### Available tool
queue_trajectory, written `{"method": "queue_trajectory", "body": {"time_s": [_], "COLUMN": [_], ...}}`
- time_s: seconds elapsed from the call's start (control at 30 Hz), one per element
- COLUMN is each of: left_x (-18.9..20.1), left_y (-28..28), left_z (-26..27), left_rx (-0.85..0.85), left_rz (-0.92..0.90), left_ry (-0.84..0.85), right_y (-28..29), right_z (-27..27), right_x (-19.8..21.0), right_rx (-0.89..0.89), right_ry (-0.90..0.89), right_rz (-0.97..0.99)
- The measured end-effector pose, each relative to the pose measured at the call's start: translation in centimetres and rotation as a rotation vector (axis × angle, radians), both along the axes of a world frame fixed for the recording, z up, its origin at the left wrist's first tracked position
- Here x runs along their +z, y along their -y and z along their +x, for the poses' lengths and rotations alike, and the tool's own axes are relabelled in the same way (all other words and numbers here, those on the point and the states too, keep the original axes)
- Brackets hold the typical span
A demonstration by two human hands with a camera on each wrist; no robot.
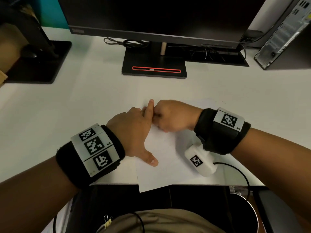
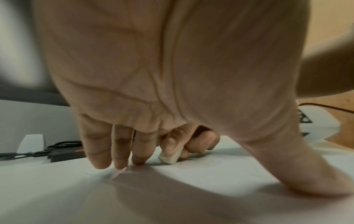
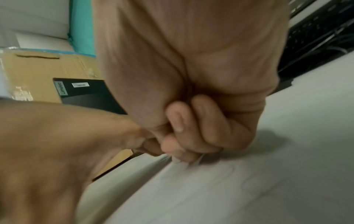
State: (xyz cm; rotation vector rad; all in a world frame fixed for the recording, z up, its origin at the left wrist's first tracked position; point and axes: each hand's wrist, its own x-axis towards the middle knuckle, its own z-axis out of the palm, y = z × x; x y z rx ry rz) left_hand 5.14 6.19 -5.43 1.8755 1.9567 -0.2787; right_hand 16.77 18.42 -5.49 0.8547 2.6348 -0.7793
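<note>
**Erasing on a loose sheet: buckle, slip and lost-grip risks**

Nearest: the sheet of paper (image 1: 161, 167) lies askew on the white desk (image 1: 75, 106), right in front of the person, and its near corner hangs past the desk edge. Only hand pressure fixes it. A hard stroke could swing or slide it, I judge.

The left hand (image 1: 133, 130) lies flat and spread on the sheet, with the thumb (image 1: 151, 161) splayed toward the body. Its fingertips (image 2: 118, 162) press down just beside the eraser (image 2: 169, 157). The left wrist view seems to show a small raised fold of paper at those tips, but it is blurred. Rubbing toward them could turn it into a crease or a tear.

The right hand (image 1: 173, 116) is curled, thumb and fingers pinching the eraser. The eraser's lower end touches the far part of the sheet. It is a small white stub, mostly buried in the grip.
- It could pop loose.
- Knuckles could drag over the faint pencil lines (image 3: 258, 183) and smear them.
- The 2 hands meet at the left index finger (image 1: 150, 107), so a long stroke likely bumps it.

Under the right wrist a white camera housing (image 1: 200, 161) sits low at the sheet's right side; I cannot tell if it touches. Its black cable (image 1: 242, 175) trails off the desk edge, and a snag there could jerk the stroke.

Farther off, the monitor stand (image 1: 154, 68) is well apart and looks like no risk.
</note>
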Motion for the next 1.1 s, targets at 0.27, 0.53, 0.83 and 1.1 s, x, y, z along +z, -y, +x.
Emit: {"method": "queue_trajectory", "body": {"time_s": [0.27, 0.53, 0.83, 1.1], "left_x": [0.0, 0.0, 0.3, -0.1], "left_y": [-0.2, -2.0, -1.8, -2.0], "left_z": [-0.1, -2.9, -1.8, -2.0], "left_rx": [0.010, 0.053, 0.050, 0.073], "left_rz": [-0.029, 0.019, 0.056, 0.064], "left_ry": [-0.008, 0.015, -0.005, 0.021], "right_y": [-0.7, -2.2, 0.3, 0.7], "right_z": [0.0, 0.8, 0.1, -0.6], "right_x": [0.1, 0.1, -0.5, 0.0], "right_rx": [-0.078, -0.194, -0.081, -0.069], "right_ry": [-0.033, -0.008, -0.010, 0.001], "right_rz": [-0.001, -0.150, -0.101, -0.044]}}
